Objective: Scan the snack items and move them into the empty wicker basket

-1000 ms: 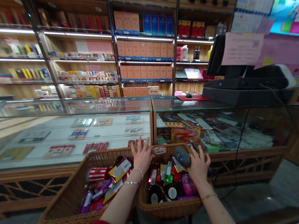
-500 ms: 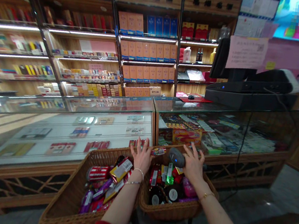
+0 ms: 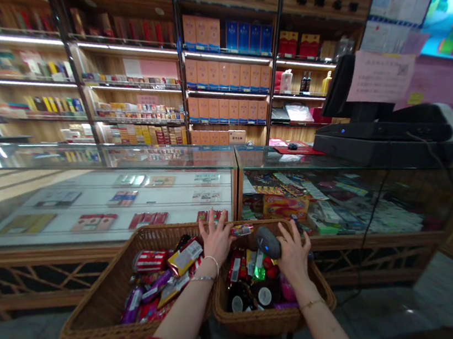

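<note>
My left hand [image 3: 217,241] is above the inner rim of the left wicker basket [image 3: 97,291], its outer fingers spread. At its index finger is one end of a small, shiny, colourful snack packet [image 3: 242,230], apparently pinched with a hidden thumb. My right hand [image 3: 293,256] holds a dark grey barcode scanner [image 3: 267,243], its head towards that packet. Below the scanner, the right wicker basket [image 3: 252,322] holds a green packet [image 3: 259,267] and round black tubs [image 3: 265,294]. Inside the left basket lie a red-and-white striped tub [image 3: 150,262], a yellow-edged packet [image 3: 185,257] and purple packs [image 3: 132,304].
Glass display counters [image 3: 161,161] run just beyond both baskets. A monitor [image 3: 339,90] stands on the right counter, and a dark cable [image 3: 372,222] hangs down its front. Shelves [image 3: 229,53] with boxed goods line the back wall.
The view has shifted slightly, moving the background a little to the right. Both hands, the packet and the scanner keep nearly the same places over the baskets.
</note>
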`<state>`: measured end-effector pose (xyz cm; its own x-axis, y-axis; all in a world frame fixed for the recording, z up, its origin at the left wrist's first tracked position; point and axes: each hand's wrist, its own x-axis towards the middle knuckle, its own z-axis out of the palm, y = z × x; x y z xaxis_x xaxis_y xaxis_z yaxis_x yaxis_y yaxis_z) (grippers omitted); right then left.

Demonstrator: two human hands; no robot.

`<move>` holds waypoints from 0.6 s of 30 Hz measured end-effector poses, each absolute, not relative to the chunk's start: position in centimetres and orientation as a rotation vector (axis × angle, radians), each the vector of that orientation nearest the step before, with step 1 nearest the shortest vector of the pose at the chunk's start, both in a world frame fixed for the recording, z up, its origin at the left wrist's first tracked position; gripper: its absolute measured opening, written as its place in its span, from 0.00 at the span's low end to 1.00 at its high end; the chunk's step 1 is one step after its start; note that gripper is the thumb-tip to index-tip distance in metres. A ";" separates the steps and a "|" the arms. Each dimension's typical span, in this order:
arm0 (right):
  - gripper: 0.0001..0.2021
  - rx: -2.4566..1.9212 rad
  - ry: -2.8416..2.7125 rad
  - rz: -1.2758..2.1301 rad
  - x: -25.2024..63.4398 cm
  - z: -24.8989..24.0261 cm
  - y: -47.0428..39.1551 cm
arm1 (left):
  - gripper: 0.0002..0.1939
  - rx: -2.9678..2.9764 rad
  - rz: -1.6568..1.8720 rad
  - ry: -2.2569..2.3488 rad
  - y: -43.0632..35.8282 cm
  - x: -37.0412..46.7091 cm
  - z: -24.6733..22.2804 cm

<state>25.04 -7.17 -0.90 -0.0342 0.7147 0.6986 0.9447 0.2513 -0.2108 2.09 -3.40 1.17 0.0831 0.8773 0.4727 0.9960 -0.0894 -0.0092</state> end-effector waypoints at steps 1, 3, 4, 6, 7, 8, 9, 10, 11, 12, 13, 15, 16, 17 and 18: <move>0.14 -1.517 -1.803 -0.398 25.0 -1.0 -7.2 | 0.23 -2.036 -0.514 -1.857 -3.4 2.1 1.1; 0.14 -1.512 -1.797 -0.384 25.0 -1.1 -7.1 | 0.23 -2.033 -0.539 -1.847 -3.3 2.1 1.0; 0.15 -1.510 -1.797 -0.380 25.0 -1.2 -7.1 | 0.23 -2.031 -0.553 -1.841 -3.3 2.1 1.0; 0.15 -1.508 -1.797 -0.380 25.0 -1.3 -7.0 | 0.22 -2.026 -0.578 -1.829 -3.3 2.1 0.9; 0.15 -1.509 -1.796 -0.381 25.0 -1.4 -7.0 | 0.22 -2.024 -0.589 -1.825 -3.3 2.1 0.9; 0.15 -1.509 -1.795 -0.380 25.0 -1.4 -7.0 | 0.22 -2.021 -0.599 -1.823 -3.3 2.1 0.9; 0.16 -1.509 -1.794 -0.378 25.0 -1.3 -7.0 | 0.21 -2.021 -0.606 -1.823 -3.3 2.1 0.9; 0.16 -1.508 -1.794 -0.374 25.0 -1.3 -7.0 | 0.21 -2.020 -0.612 -1.823 -3.3 2.1 0.8; 0.16 -1.508 -1.794 -0.371 25.0 -1.3 -7.1 | 0.21 -2.021 -0.617 -1.823 -3.3 2.2 0.8; 0.16 -1.508 -1.795 -0.370 25.0 -1.2 -7.1 | 0.21 -2.021 -0.619 -1.822 -3.3 2.2 0.8; 0.16 -1.508 -1.795 -0.370 25.0 -1.2 -7.1 | 0.21 -2.022 -0.620 -1.821 -3.3 2.2 0.8; 0.16 -1.507 -1.796 -0.370 25.0 -1.2 -7.1 | 0.20 -2.021 -0.619 -1.822 -3.2 2.2 0.8; 0.16 -1.507 -1.799 -0.370 25.0 -1.3 -7.1 | 0.20 -2.022 -0.617 -1.823 -3.2 2.2 0.7; 0.16 -1.507 -1.801 -0.371 25.0 -1.3 -7.0 | 0.20 -2.022 -0.616 -1.825 -3.2 2.2 0.7; 0.16 -1.508 -1.803 -0.373 25.0 -1.3 -7.0 | 0.20 -2.022 -0.616 -1.827 -3.2 2.2 0.7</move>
<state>24.96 -7.00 -1.35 -0.0313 0.7193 0.6940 0.9357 0.2652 -0.2326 2.15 -3.20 0.72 0.0761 0.8430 0.5325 0.9933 -0.1108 0.0335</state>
